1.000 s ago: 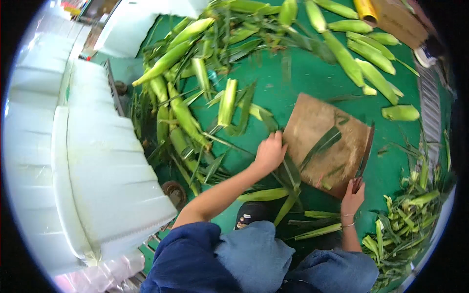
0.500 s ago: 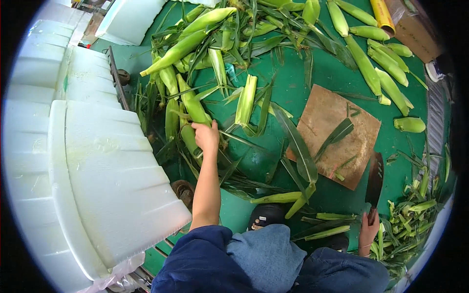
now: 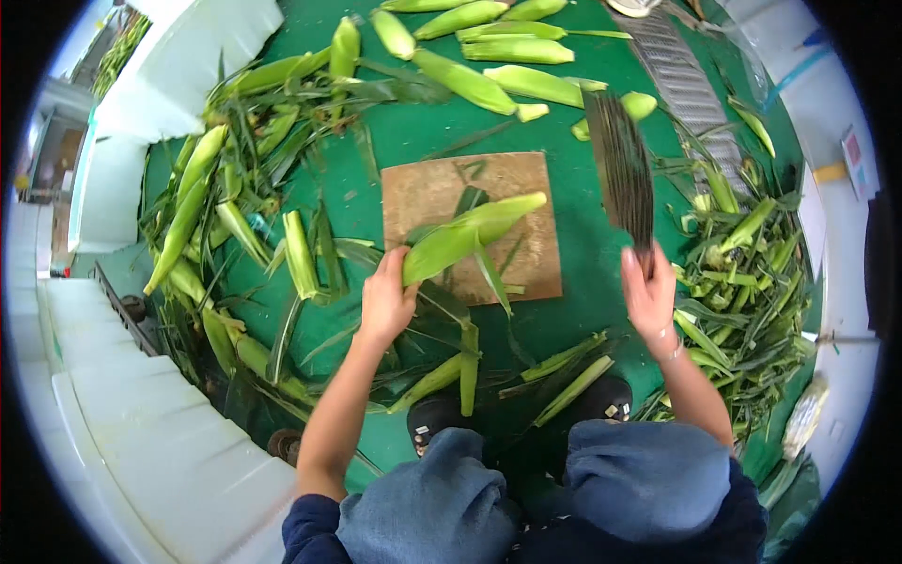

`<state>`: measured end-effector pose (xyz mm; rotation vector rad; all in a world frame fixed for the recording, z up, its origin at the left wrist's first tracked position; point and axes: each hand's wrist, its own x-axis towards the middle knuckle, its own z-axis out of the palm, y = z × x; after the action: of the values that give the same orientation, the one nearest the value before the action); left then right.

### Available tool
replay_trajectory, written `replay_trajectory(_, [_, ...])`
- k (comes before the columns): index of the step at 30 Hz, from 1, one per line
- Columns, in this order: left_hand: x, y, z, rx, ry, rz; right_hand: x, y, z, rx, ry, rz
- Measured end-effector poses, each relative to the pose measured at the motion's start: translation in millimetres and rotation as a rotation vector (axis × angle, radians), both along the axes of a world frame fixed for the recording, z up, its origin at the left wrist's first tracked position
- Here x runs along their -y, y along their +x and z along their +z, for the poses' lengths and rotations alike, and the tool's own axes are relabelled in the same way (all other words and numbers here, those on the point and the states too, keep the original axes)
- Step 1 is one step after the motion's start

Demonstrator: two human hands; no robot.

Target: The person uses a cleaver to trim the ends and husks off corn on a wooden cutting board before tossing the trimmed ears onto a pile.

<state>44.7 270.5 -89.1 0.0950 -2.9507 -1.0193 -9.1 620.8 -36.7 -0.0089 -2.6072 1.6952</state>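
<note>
An ear of corn [image 3: 460,240] in its green husk is gripped at one end by my left hand [image 3: 386,293]. It slants over a square brown board [image 3: 413,193] on the green floor, its pale tip toward the upper right. Loose leaf strips hang from it. My right hand [image 3: 648,299] is closed on the handle of a broad cleaver [image 3: 624,169], raised to the right of the board with its blade pointing away from me. The blade looks streaked by motion.
Trimmed corn ears [image 3: 465,80] lie beyond the board. Untrimmed corn and leaves [image 3: 254,132] are heaped at the left. A pile of husk scraps [image 3: 742,273] lies at the right. White foam boxes [image 3: 160,442] stand along the left, and my shoes [image 3: 434,414] are near the board.
My left hand has brought an ear of corn from the left heap to over the board. My right hand has lifted the cleaver from beside my foot. The view has turned right.
</note>
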Motion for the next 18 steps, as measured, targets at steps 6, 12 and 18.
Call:
replay_trajectory(6, [-24.6, -26.2, -8.0, 0.099, -0.217, -0.14, 41.2, -41.4, 21.8, -0.331, -0.282, 0.009])
replay_trajectory(12, [-31.8, -13.5, 10.6, 0.146, -0.191, 0.043, 49.6, -18.0, -81.1, 0.201, 0.361, 0.152])
replay_trajectory(18, [-24.5, 43.8, 7.3, 0.316, 0.326, 0.442, -41.0, -13.5, -56.9, 0.119, 0.576, -0.127])
